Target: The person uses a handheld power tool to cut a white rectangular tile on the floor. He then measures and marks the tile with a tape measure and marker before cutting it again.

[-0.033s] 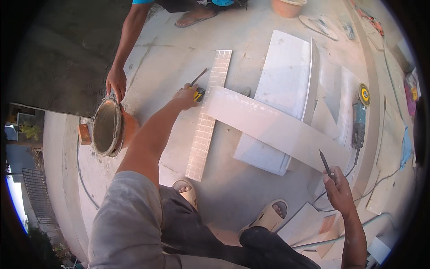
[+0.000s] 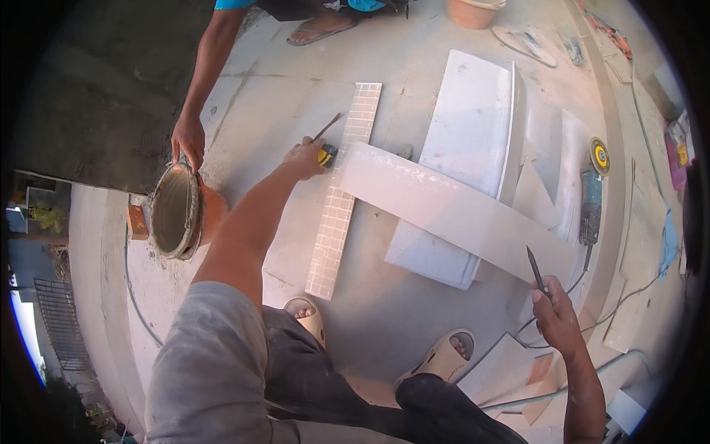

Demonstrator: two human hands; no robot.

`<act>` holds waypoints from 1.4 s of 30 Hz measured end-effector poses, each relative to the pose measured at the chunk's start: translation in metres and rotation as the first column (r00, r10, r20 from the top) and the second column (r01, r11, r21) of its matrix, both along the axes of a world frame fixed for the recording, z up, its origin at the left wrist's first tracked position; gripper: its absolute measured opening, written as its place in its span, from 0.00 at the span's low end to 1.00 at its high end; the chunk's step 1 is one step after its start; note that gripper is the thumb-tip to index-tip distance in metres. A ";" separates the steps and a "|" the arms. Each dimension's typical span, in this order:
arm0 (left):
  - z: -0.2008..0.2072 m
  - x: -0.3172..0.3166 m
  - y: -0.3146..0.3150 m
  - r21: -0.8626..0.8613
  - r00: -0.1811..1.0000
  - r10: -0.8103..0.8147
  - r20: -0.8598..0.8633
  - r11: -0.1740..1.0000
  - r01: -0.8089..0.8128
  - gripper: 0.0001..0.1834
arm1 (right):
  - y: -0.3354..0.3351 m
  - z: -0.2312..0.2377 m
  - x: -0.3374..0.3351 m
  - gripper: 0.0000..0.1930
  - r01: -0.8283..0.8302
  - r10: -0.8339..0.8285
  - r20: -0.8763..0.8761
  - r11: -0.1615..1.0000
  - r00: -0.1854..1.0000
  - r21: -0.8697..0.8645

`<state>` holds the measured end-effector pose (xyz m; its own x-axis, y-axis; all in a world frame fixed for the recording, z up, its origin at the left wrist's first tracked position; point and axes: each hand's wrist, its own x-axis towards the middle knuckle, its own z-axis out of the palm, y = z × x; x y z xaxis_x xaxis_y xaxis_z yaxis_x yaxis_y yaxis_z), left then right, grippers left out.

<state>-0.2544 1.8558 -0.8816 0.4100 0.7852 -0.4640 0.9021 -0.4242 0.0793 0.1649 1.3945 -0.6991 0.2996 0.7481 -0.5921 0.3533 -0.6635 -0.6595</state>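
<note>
My left hand (image 2: pixel 302 160) is closed around a yellow-and-black tape measure (image 2: pixel 325 155), beside a long narrow tile strip (image 2: pixel 345 166) with a pale grid pattern. A thin dark rod (image 2: pixel 327 126) sticks out past the fingers; whether I hold it too is unclear. In my right hand (image 2: pixel 556 314) is a dark pencil (image 2: pixel 533 265), its point upward. A long plain tile (image 2: pixel 451 203) slants across, its left end over the grid strip and its right part near the pencil. It rests over a white slab-like box (image 2: pixel 467 111).
A co-worker's hand (image 2: pixel 188 142) grips the rim of a tilted, mortar-caked orange bucket (image 2: pixel 213 211) at left, by a brick (image 2: pixel 137 222). An angle grinder (image 2: pixel 592 200) lies at right, its cable trailing past tile offcuts (image 2: pixel 503 362). Another bucket (image 2: pixel 473 15) stands at the back.
The view has shifted very slightly. Both my hands keep their places and grips, and the co-worker's hand stays on the bucket rim.
</note>
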 end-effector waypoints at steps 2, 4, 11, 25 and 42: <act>-0.003 -0.003 0.013 -0.041 0.998 0.060 -0.027 0.997 -0.061 0.46 | 0.009 0.008 -0.015 0.13 0.053 -0.053 -0.128 0.999 0.990 -0.006; -0.004 -0.007 0.030 0.056 0.981 0.192 0.032 0.979 -0.194 0.43 | 0.023 0.007 -0.025 0.12 0.062 -0.062 -0.120 0.998 0.991 0.001; 0.013 -0.052 0.028 -0.543 0.345 0.670 0.657 0.738 -0.400 0.35 | 0.028 -0.006 -0.048 0.17 0.062 -0.052 -0.085 0.990 0.995 0.126; 0.020 0.004 -0.032 -0.643 0.813 0.491 0.314 0.740 -0.198 0.38 | 0.021 -0.048 -0.066 0.31 -0.026 0.033 -0.035 0.986 0.999 0.162; 0.132 0.084 -0.152 -0.732 0.880 -0.116 0.461 0.510 0.451 0.41 | 0.091 -0.059 -0.120 0.30 0.078 0.059 -0.415 0.949 0.908 0.307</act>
<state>-0.1706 1.7042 -0.7500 0.7847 -0.0425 -0.6184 0.5902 -0.2538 0.7663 0.0454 1.4853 -0.7585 0.0869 0.9114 -0.4022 -0.0024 -0.4035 -0.9150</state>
